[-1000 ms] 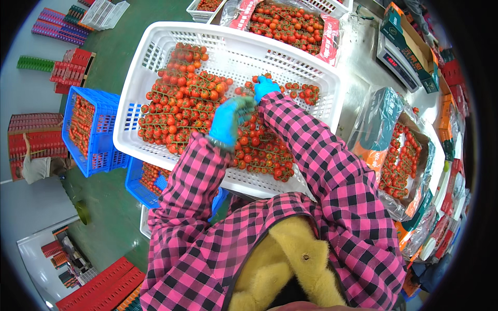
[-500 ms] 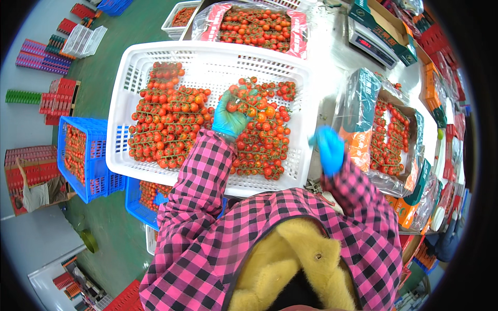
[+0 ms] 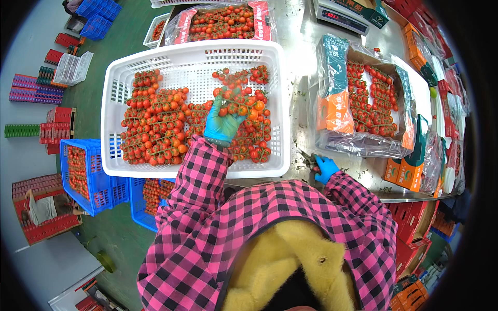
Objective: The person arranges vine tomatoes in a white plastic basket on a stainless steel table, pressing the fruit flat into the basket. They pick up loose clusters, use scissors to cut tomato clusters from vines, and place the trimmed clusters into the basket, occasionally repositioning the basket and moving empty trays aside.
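Observation:
My left hand (image 3: 222,123), in a thin blue-green glove, is closed on a vine of cherry tomatoes (image 3: 253,105). It holds the vine above the right half of a white plastic crate (image 3: 111,120), where rows of vine tomatoes (image 3: 154,124) lie. On the metal table to the right of the crate, my right hand (image 3: 326,169), gloved in blue, has its fingers at a pair of small dark snips (image 3: 308,157). The snips' tips point away from me to the left. Their handles are partly covered by the fingers.
A film-lined carton (image 3: 337,111) of vine tomatoes stands at the right. Beyond are a scale (image 3: 340,22) and another tomato carton (image 3: 223,23). Blue crates (image 3: 96,179) of tomatoes stand at the lower left. Plant scraps litter the metal table (image 3: 295,111). A person (image 3: 44,210) is at the far left.
My right hand has come down to the table and reached the snips. The left hand still holds the tomato vine over the crate. The whole view has shifted.

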`<state>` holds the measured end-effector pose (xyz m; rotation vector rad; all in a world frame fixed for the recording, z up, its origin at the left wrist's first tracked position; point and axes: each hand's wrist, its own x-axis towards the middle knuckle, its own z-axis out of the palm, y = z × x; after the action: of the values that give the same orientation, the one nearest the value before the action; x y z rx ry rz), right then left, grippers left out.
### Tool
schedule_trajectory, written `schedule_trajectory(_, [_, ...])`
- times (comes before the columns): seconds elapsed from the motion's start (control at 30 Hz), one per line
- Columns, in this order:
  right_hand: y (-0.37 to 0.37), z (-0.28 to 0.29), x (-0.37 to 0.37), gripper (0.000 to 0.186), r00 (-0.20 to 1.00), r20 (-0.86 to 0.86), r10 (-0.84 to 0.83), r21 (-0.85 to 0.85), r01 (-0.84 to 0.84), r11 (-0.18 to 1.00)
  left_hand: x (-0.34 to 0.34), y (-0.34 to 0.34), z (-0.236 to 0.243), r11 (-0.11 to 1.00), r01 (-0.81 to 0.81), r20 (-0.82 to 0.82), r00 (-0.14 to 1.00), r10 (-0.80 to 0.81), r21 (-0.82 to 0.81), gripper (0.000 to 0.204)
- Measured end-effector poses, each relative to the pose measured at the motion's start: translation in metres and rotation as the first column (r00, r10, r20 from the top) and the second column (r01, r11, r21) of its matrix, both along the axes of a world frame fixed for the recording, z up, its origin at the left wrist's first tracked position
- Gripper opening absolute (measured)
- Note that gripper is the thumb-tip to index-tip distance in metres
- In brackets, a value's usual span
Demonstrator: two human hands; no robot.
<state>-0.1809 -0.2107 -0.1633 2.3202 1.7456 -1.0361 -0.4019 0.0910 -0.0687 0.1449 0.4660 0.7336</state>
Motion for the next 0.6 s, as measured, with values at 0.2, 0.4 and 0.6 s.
schedule_trajectory(0.2, [0.028, 0.108, -0.020, 0.056, 0.878, -0.468, -0.105, 0.360, 0.297, 0.884, -0.007, -0.012, 0.008, 0.977, 0.020, -0.204, 0.979, 0.025, 0.213, 0.033])
schedule_trajectory(0.4, [0.120, 0.141, -0.042, 0.053, 0.964, -0.234, 0.124, 0.437, -0.009, 0.900, -0.005, -0.021, 0.013, 0.972, 0.096, -0.171, 0.984, -0.060, 0.214, 0.031])
schedule_trajectory(0.6, [0.141, 0.132, -0.044, 0.051, 0.967, -0.173, 0.189, 0.417, -0.103, 0.903, -0.012, -0.020, 0.018, 0.961, 0.173, -0.193, 0.972, -0.131, 0.217, 0.032])
